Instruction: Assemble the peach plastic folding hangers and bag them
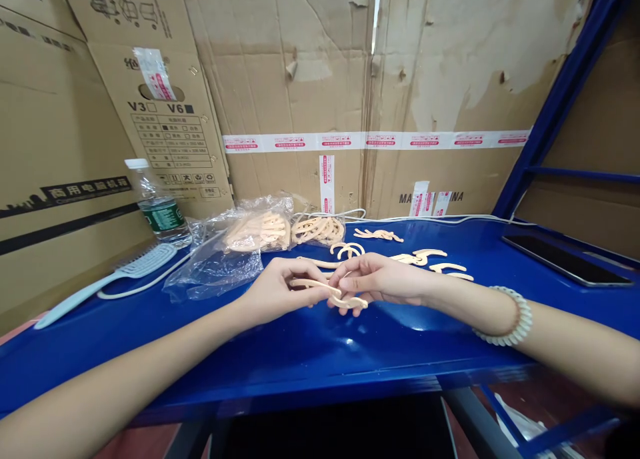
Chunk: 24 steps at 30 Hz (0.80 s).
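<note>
My left hand [280, 289] pinches a thin, curved, pale wooden-looking piece [316, 284] between thumb and fingers. Facing it, my right hand [377, 278] is closed at the far end of that piece, with a wavy pale piece [353, 304] under its fingers. The two pieces meet or cross at the right fingertips; whether they are joined I cannot tell. Both hands are just above the blue table [320, 352]. Behind them lie loose curved pieces [349, 249], partly hidden by my fingers.
Clear bags of pale pieces [265, 231] lie at the back, near crumpled plastic [215, 276]. A water bottle [163, 209] and a light-blue hairbrush [115, 279] are at left. More flat pieces [447, 268] and a phone [565, 260] are at right. Cardboard walls [300, 79] enclose the back.
</note>
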Available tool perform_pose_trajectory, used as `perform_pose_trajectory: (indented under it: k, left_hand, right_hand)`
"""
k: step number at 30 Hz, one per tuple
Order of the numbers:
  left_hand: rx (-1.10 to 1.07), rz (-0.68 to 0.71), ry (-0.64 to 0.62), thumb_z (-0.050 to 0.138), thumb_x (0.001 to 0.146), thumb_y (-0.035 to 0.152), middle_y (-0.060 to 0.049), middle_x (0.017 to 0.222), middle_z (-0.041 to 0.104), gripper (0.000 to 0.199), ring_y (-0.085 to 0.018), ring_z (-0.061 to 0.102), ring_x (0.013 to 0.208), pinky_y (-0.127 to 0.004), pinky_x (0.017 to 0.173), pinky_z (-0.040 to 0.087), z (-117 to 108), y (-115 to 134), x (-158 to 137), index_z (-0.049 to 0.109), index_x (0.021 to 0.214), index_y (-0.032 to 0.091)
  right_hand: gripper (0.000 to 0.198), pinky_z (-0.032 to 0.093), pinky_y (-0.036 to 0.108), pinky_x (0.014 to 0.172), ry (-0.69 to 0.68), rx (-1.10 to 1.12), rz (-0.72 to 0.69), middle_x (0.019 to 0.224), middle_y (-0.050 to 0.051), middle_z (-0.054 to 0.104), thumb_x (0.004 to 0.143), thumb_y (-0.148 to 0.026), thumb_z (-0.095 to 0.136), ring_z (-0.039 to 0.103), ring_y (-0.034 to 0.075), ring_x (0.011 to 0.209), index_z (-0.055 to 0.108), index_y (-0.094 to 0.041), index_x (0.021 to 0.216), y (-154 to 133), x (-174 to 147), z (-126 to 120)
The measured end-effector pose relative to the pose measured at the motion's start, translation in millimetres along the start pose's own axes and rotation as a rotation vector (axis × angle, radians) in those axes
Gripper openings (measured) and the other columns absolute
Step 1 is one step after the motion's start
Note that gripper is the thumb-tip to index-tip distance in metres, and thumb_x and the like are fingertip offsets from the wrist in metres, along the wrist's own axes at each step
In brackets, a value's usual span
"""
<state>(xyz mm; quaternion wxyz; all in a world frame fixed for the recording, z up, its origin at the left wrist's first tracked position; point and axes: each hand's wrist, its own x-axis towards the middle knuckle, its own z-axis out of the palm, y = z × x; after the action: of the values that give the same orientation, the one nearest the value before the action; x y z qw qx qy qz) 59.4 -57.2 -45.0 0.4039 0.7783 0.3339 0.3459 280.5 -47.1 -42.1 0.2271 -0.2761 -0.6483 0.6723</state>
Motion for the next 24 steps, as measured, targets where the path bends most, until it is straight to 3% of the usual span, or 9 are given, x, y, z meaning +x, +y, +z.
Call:
perform_pose_trajectory:
  k: [3, 7, 10, 13, 17, 19, 21, 24]
  left_hand:
    - [0.058, -0.115, 0.089, 0.073, 0.072, 0.033, 0.0, 0.059, 0.063, 0.021, -0.009, 0.053, 0.051, -0.019, 0.049, 0.04, -1, 1, 2, 0.068, 0.071, 0.013]
    - [0.055, -0.168, 0.143, 0.075, 0.07, 0.03, 0.002, 0.053, 0.059, 0.02, -0.007, 0.049, 0.048, -0.018, 0.047, 0.037, 0, -1, 4, 0.067, 0.066, 0.013]
    - [-0.15, -0.166, 0.134, 0.077, 0.07, 0.029, 0.0, 0.063, 0.066, 0.018, -0.009, 0.056, 0.054, -0.019, 0.052, 0.046, 4, -2, 3, 0.069, 0.076, 0.013]
    - [-0.297, -0.077, 0.085, 0.079, 0.068, 0.028, -0.004, 0.08, 0.07, 0.021, -0.013, 0.063, 0.067, -0.02, 0.057, 0.051, 9, -1, 1, 0.069, 0.079, 0.013]
    - [-0.303, -0.135, 0.035, 0.079, 0.07, 0.03, -0.004, 0.074, 0.069, 0.025, -0.013, 0.065, 0.064, -0.021, 0.057, 0.053, 12, -2, 1, 0.067, 0.081, 0.011]
    - [-0.296, -0.168, 0.059, 0.079, 0.072, 0.034, -0.003, 0.071, 0.069, 0.028, -0.014, 0.067, 0.064, -0.022, 0.059, 0.054, 10, -4, 2, 0.065, 0.082, 0.011]
    - [-0.306, -0.179, 0.129, 0.078, 0.073, 0.037, -0.003, 0.071, 0.069, 0.031, -0.015, 0.068, 0.065, -0.023, 0.06, 0.055, 5, -8, 4, 0.061, 0.082, 0.012]
    - [-0.34, -0.197, 0.249, 0.076, 0.075, 0.041, -0.005, 0.077, 0.071, 0.035, -0.014, 0.068, 0.062, -0.024, 0.06, 0.055, -6, -14, 9, 0.057, 0.084, 0.013]
  right_hand:
    - [0.041, 0.053, 0.02, 0.053, 0.087, -0.263, -0.061, 0.081, 0.006, 0.068, 0.081, -0.05, 0.07, 0.063, 0.011, 0.065, 0.069, -0.01, 0.091, -7, -5, 1]
    - [0.034, 0.051, 0.019, 0.046, 0.17, -0.504, -0.125, 0.067, 0.002, 0.066, 0.076, -0.042, 0.075, 0.059, 0.009, 0.052, 0.07, -0.011, 0.091, -2, -4, 2]
    - [0.033, 0.052, 0.02, 0.048, 0.194, -0.432, -0.172, 0.066, 0.003, 0.066, 0.077, -0.042, 0.074, 0.061, 0.01, 0.053, 0.067, -0.011, 0.086, 8, 1, 5]
    - [0.037, 0.053, 0.021, 0.049, 0.175, -0.298, -0.195, 0.071, 0.005, 0.069, 0.074, -0.045, 0.076, 0.063, 0.011, 0.054, 0.064, -0.011, 0.084, 12, 4, 9]
    - [0.041, 0.054, 0.024, 0.053, 0.152, -0.314, -0.207, 0.073, 0.006, 0.07, 0.076, -0.05, 0.074, 0.066, 0.014, 0.058, 0.061, -0.012, 0.087, 5, 2, 9]
    - [0.038, 0.055, 0.027, 0.058, 0.157, -0.514, -0.233, 0.076, 0.006, 0.07, 0.083, -0.05, 0.067, 0.067, 0.016, 0.066, 0.062, -0.014, 0.091, -2, -3, 5]
    - [0.034, 0.055, 0.033, 0.069, 0.246, -0.838, -0.273, 0.084, 0.008, 0.07, 0.092, -0.047, 0.056, 0.068, 0.02, 0.077, 0.063, -0.014, 0.094, -6, -11, -1]
    - [0.039, 0.047, 0.049, 0.095, 0.397, -1.279, -0.291, 0.122, 0.019, 0.062, 0.096, -0.044, 0.047, 0.057, 0.032, 0.115, 0.062, -0.013, 0.114, 1, -23, -9]
